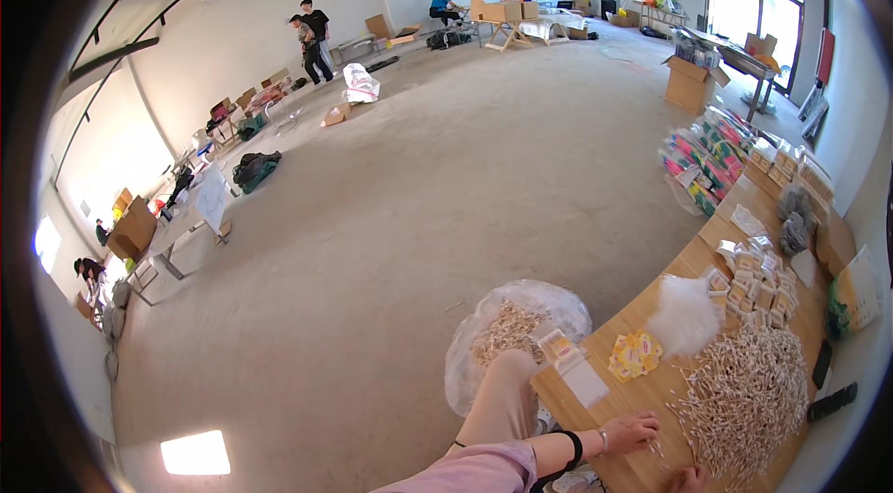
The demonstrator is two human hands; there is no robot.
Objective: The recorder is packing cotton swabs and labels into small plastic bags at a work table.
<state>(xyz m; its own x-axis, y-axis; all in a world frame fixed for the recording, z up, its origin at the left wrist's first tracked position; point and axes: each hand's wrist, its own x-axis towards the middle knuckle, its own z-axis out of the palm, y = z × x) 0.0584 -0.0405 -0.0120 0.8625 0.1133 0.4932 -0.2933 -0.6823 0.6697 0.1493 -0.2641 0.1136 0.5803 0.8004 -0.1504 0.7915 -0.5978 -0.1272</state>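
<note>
A big heap of cotton swabs (744, 395) covers the near right part of the wooden table (595, 339). My left hand (633, 433) rests at the heap's left side, fingers curled down onto a few loose swabs. Only part of my right hand (688, 480) shows at the lower edge, close to the swabs; its fingers are mostly hidden. Left of the heap lie yellow-and-white cards (635, 355) and a pile of clear plastic bags (686, 314). A small filled pack (558, 347) and a white card (584, 382) sit near the table's left corner.
Many packed boxes of swabs (758, 284) are piled behind the heap. Two black objects (832, 402) lie at the right edge. On the floor left of the table stands a plastic sack of swabs (512, 326). Colourful bagged bundles (712, 158) lean at the table's far end.
</note>
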